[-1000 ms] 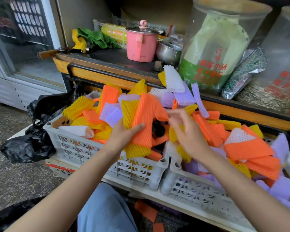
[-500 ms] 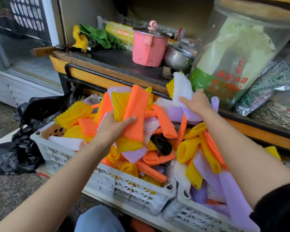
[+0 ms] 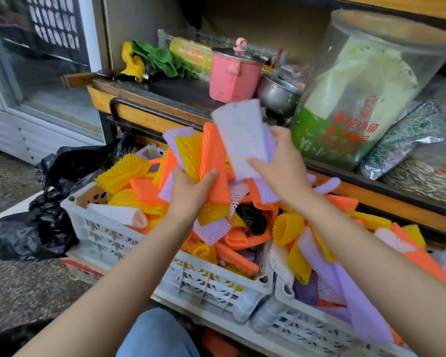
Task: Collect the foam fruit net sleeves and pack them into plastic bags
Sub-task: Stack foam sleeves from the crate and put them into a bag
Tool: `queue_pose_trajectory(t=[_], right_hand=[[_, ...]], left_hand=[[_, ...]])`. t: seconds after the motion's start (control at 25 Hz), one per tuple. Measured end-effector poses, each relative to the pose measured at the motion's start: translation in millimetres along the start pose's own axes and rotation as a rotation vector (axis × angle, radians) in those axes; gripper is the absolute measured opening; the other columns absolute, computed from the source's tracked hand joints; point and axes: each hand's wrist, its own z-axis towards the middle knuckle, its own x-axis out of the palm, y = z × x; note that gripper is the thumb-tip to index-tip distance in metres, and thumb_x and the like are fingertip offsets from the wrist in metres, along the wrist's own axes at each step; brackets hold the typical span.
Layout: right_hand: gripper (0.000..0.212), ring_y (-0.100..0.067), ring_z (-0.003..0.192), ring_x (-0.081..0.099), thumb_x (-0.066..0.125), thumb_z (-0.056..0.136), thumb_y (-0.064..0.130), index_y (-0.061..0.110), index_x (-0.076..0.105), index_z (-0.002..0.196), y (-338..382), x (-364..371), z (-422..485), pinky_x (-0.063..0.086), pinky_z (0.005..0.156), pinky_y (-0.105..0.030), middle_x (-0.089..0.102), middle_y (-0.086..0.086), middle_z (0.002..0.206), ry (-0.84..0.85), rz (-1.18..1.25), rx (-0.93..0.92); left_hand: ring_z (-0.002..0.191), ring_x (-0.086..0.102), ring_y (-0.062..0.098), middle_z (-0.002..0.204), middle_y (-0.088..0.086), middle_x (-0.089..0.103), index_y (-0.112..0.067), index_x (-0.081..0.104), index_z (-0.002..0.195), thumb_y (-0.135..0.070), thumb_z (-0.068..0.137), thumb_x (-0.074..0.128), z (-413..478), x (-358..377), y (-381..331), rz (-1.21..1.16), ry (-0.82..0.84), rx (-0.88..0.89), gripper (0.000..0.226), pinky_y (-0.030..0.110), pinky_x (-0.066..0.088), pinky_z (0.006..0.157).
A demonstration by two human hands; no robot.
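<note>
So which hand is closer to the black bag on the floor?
Left. The left hand, gripping a bunch of sleeves, is over the crate next to the black bag. The right hand, holding a white sleeve, is farther right, by the big jar.

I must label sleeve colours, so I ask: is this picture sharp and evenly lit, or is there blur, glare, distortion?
Head view: the white sleeve in the right hand is smeared by motion, its net pattern lost; the bundle in the left hand is sharp; light is soft, without hard shadows; the glass door carries reflections; straight edges bow near the frame's borders.
</note>
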Motion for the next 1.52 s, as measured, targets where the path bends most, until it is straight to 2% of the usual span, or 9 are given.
queue_pose_trajectory(t=[0.24, 0.32, 0.4, 0.64, 0.8, 0.96, 1.12, 1.32, 1.52], right_hand=[[0.058, -0.001, 0.107, 0.053, 0.068, 0.083, 0.007, 0.011, 0.039, 0.133, 34.1, 6.4, -57.0, 0.043, 0.087, -0.012, 0.053, 0.007, 0.127, 0.272, 0.281, -0.096], [0.063, 0.000, 0.109, 0.052, 0.065, 0.083, -0.002, 0.015, 0.034, 0.136, 39.5, -5.8, -64.6, 0.045, 0.085, -0.012, 0.046, 0.009, 0.130, 0.426, 0.423, -0.029], [0.063, -0.007, 0.115, 0.051, 0.060, 0.084, -0.009, 0.019, 0.032, 0.134, 41.5, -18.7, -71.7, 0.047, 0.088, -0.016, 0.043, 0.006, 0.132, 0.513, 0.516, -0.004], [0.047, -0.006, 0.101, 0.060, 0.056, 0.087, -0.007, 0.017, 0.040, 0.125, 23.6, -49.4, -78.3, 0.047, 0.090, -0.020, 0.056, 0.006, 0.122, 0.499, 0.591, 0.015], [0.051, -0.016, 0.122, 0.049, 0.067, 0.083, 0.007, 0.014, 0.045, 0.129, -53.2, -67.3, -58.0, 0.038, 0.105, -0.034, 0.052, -0.005, 0.134, 0.121, 0.094, -0.009], [0.069, -0.029, 0.130, 0.040, 0.078, 0.075, 0.024, 0.012, 0.046, 0.135, -129.0, -64.1, -47.9, 0.029, 0.106, -0.035, 0.049, -0.010, 0.138, 0.353, -0.276, 0.032], [0.032, -0.030, 0.112, 0.053, 0.071, 0.081, 0.021, 0.015, 0.064, 0.112, -141.9, -50.5, -46.1, 0.042, 0.093, -0.039, 0.064, -0.009, 0.114, 0.160, -0.327, 0.037], [0.073, -0.029, 0.132, 0.035, 0.072, 0.080, 0.035, 0.020, 0.037, 0.142, -132.9, -53.8, -35.2, 0.031, 0.101, -0.039, 0.044, -0.006, 0.143, 0.401, -0.557, -0.011], [0.044, -0.028, 0.114, 0.047, 0.065, 0.085, 0.038, 0.020, 0.057, 0.124, -128.7, -43.2, -37.5, 0.034, 0.091, -0.037, 0.059, -0.007, 0.116, 0.309, -0.654, -0.045]], left_hand=[[0.113, 0.058, 0.011, 0.123, 0.000, 0.059, -0.011, 0.042, 0.129, -0.060, 0.061, 0.074, -31.3, 6.7, -21.5, -0.001, 0.059, 0.040, 0.090, 0.032, 0.050, 0.094], [0.102, 0.056, -0.001, 0.110, -0.011, 0.056, -0.012, 0.038, 0.121, -0.040, 0.072, 0.079, -35.0, 3.3, -24.8, 0.020, 0.049, 0.057, 0.070, 0.011, 0.048, 0.081], [0.090, 0.052, -0.008, 0.101, -0.015, 0.051, -0.015, 0.033, 0.115, -0.023, 0.073, 0.080, -39.1, 1.5, -25.4, 0.045, 0.035, 0.073, 0.063, 0.005, 0.045, 0.071], [0.102, 0.063, 0.016, 0.114, 0.002, 0.064, -0.013, 0.049, 0.123, -0.035, 0.061, 0.082, -46.5, 0.9, -18.8, 0.069, 0.016, 0.025, 0.074, 0.042, 0.053, 0.089], [0.101, 0.062, 0.017, 0.113, 0.001, 0.064, -0.015, 0.048, 0.119, -0.035, 0.066, 0.082, -49.3, -1.5, -12.6, 0.082, 0.036, -0.030, 0.067, 0.044, 0.052, 0.091], [0.103, 0.061, 0.019, 0.117, 0.002, 0.061, -0.015, 0.045, 0.122, -0.032, 0.073, 0.079, -51.2, 1.3, -5.8, 0.090, 0.056, -0.085, 0.063, 0.042, 0.050, 0.093], [0.107, 0.060, 0.022, 0.122, 0.003, 0.060, -0.012, 0.041, 0.132, -0.042, 0.065, 0.083, -51.6, -3.3, 1.4, 0.108, 0.082, -0.144, 0.084, 0.045, 0.050, 0.094], [0.104, 0.062, 0.022, 0.120, 0.003, 0.061, -0.013, 0.042, 0.130, -0.037, 0.070, 0.080, -52.5, -10.5, 4.3, 0.098, 0.088, -0.162, 0.075, 0.045, 0.052, 0.091], [0.102, 0.063, 0.021, 0.116, 0.002, 0.063, -0.014, 0.044, 0.127, -0.039, 0.066, 0.083, -58.8, -16.8, 3.7, 0.097, 0.118, -0.147, 0.076, 0.043, 0.052, 0.090]])
